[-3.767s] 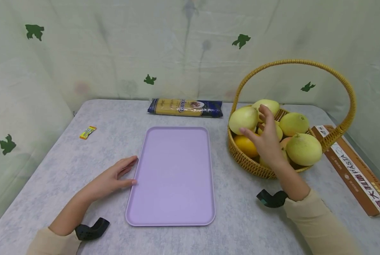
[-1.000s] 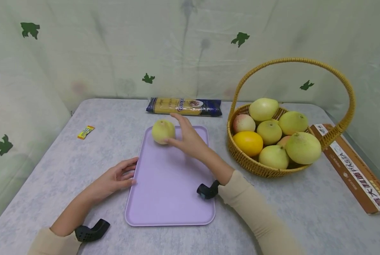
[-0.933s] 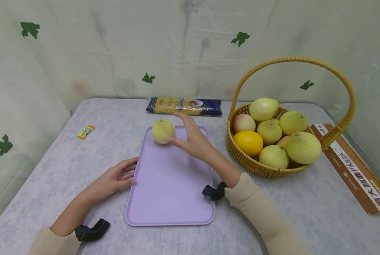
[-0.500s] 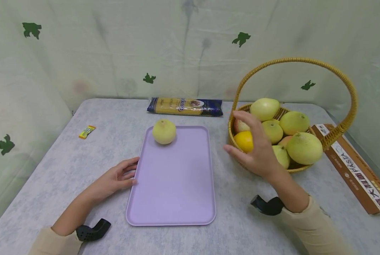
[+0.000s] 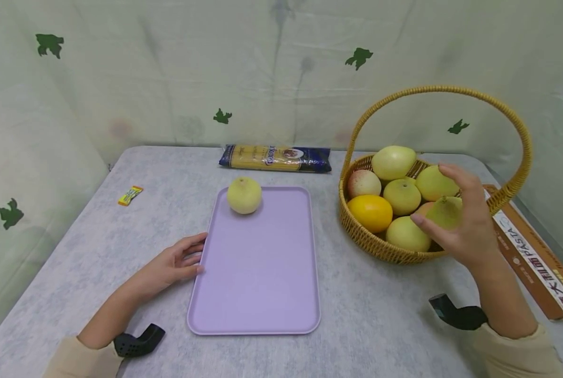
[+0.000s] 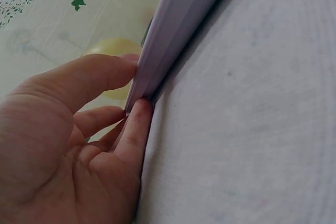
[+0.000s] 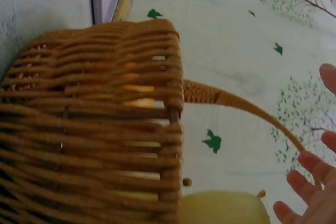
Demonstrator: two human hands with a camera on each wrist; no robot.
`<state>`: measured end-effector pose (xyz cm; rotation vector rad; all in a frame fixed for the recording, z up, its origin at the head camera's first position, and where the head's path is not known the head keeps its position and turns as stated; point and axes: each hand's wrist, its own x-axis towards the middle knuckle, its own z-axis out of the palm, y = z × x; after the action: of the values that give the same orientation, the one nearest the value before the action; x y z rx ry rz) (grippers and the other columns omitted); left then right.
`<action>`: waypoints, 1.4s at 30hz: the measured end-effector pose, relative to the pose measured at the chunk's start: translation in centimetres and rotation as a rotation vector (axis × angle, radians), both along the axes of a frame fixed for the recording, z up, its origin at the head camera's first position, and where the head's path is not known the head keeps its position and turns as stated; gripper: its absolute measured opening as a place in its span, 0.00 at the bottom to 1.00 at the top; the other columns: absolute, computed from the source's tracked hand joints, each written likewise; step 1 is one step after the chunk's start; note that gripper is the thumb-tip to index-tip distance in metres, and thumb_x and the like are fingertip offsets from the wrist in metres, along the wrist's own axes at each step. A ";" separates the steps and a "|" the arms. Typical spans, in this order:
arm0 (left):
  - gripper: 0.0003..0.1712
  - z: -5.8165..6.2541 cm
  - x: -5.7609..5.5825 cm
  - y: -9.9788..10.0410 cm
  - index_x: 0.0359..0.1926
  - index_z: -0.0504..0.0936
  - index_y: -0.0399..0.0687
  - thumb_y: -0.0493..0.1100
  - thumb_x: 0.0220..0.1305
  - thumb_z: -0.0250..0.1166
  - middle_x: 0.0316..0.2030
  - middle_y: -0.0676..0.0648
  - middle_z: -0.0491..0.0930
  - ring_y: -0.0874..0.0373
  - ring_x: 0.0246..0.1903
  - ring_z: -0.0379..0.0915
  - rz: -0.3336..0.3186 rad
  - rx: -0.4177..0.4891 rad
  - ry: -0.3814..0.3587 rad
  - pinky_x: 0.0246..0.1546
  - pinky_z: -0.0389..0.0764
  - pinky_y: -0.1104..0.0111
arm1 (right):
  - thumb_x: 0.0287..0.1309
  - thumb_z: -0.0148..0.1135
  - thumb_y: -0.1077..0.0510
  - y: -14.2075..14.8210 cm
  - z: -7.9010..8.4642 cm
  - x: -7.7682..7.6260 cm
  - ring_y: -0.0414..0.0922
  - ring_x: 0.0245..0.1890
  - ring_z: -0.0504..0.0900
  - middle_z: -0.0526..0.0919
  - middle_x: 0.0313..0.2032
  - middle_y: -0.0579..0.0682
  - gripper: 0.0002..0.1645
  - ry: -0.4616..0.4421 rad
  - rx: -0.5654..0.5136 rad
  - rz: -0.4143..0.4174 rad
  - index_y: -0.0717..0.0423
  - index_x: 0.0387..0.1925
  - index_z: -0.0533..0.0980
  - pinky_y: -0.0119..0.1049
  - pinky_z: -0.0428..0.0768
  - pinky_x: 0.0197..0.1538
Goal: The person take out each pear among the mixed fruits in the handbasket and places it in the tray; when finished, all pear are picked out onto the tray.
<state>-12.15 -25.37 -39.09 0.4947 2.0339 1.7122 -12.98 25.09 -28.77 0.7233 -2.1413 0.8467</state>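
Observation:
A lilac tray lies on the table with a round pale-green fruit near its far left corner. My left hand touches the tray's left edge, thumb and fingertips at the rim. On the right is a wicker basket with a tall handle. It holds several pale-green fruits, an orange-yellow one and a peach-coloured one. Over the basket's front right side, my right hand has thumb and fingers spread about a stemmed pale-green fruit. In the right wrist view, its fingers stand apart from the fruit.
Behind the tray lies a packet of spaghetti in blue and clear wrapping. A long brown pasta box lies right of the basket, partly behind my right arm. Far left is a small yellow wrapped candy. Patterned cloth hangs around the table.
A pale-green fruit has gone from the basket onto the tray, where my right hand let go of it. That hand has swung back right over the basket. My left hand stays put.

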 end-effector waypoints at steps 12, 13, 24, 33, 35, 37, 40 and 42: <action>0.43 0.2 0.0 0.0 0.68 0.45 0.36 0.35 0.59 0.60 0.65 0.33 0.46 0.43 0.61 0.49 0.013 -0.022 -0.008 0.51 0.67 0.75 | 0.45 0.70 0.57 4.4 1.2 0.9 0.60 0.60 0.54 0.56 0.62 0.62 0.50 -0.648 0.149 -0.131 0.52 0.67 0.52 0.60 0.50 0.60; 0.42 0.3 0.0 0.1 0.67 0.45 0.35 0.34 0.59 0.60 0.64 0.33 0.45 0.43 0.61 0.49 0.010 -0.021 -0.004 0.51 0.67 0.75 | 0.46 0.69 0.55 4.7 1.3 0.9 0.65 0.59 0.53 0.55 0.62 0.63 0.50 -0.689 0.158 -0.144 0.54 0.67 0.52 0.64 0.50 0.57; 0.42 0.3 0.1 0.1 0.67 0.44 0.33 0.34 0.59 0.59 0.64 0.30 0.46 0.38 0.61 0.47 -0.003 -0.015 0.012 0.51 0.66 0.76 | 0.49 0.65 0.46 6.2 1.0 0.5 0.63 0.64 0.30 0.39 0.65 0.69 0.49 -0.915 0.206 -0.201 0.54 0.67 0.51 0.70 0.49 0.52; 0.41 0.0 0.0 0.1 0.67 0.44 0.33 0.33 0.59 0.59 0.64 0.31 0.46 0.43 0.61 0.49 -0.003 -0.007 0.007 0.51 0.67 0.75 | 0.45 0.68 0.46 6.6 0.9 0.4 0.67 0.63 0.33 0.27 0.66 0.63 0.52 -0.946 0.188 -0.177 0.49 0.68 0.51 0.68 0.54 0.49; 0.41 0.0 0.0 0.1 0.67 0.45 0.33 0.33 0.59 0.59 0.64 0.31 0.45 0.40 0.61 0.48 -0.003 -0.008 0.009 0.51 0.67 0.76 | 0.44 0.69 0.47 6.5 0.9 0.3 0.61 0.64 0.29 0.31 0.66 0.64 0.51 -0.944 0.153 -0.178 0.50 0.67 0.53 0.69 0.51 0.52; 0.41 0.0 0.0 0.1 0.67 0.44 0.33 0.33 0.59 0.59 0.64 0.31 0.45 0.38 0.61 0.46 -0.005 -0.010 0.012 0.51 0.67 0.76 | 0.43 0.70 0.48 6.4 0.9 0.3 0.59 0.65 0.32 0.38 0.66 0.65 0.51 -0.928 0.126 -0.182 0.51 0.66 0.54 0.63 0.56 0.53; 0.42 0.1 0.0 0.1 0.67 0.44 0.33 0.33 0.59 0.59 0.64 0.31 0.45 0.37 0.61 0.45 -0.004 -0.009 0.007 0.51 0.67 0.76 | 0.44 0.69 0.48 6.1 0.9 0.6 0.59 0.61 0.48 0.49 0.63 0.63 0.51 -0.916 0.082 -0.205 0.50 0.67 0.53 0.42 0.71 0.48; 0.42 0.1 0.1 0.1 0.67 0.45 0.33 0.33 0.59 0.59 0.64 0.31 0.45 0.37 0.61 0.46 0.001 -0.010 0.004 0.51 0.67 0.76 | 0.45 0.68 0.47 5.9 1.0 0.9 0.55 0.50 0.63 0.55 0.59 0.61 0.51 -0.893 0.059 -0.238 0.47 0.68 0.51 0.30 0.73 0.36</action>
<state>-12.08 -25.28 -39.01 0.4942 2.0448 1.7014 -12.12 30.96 -27.79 0.0763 -2.9592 1.1042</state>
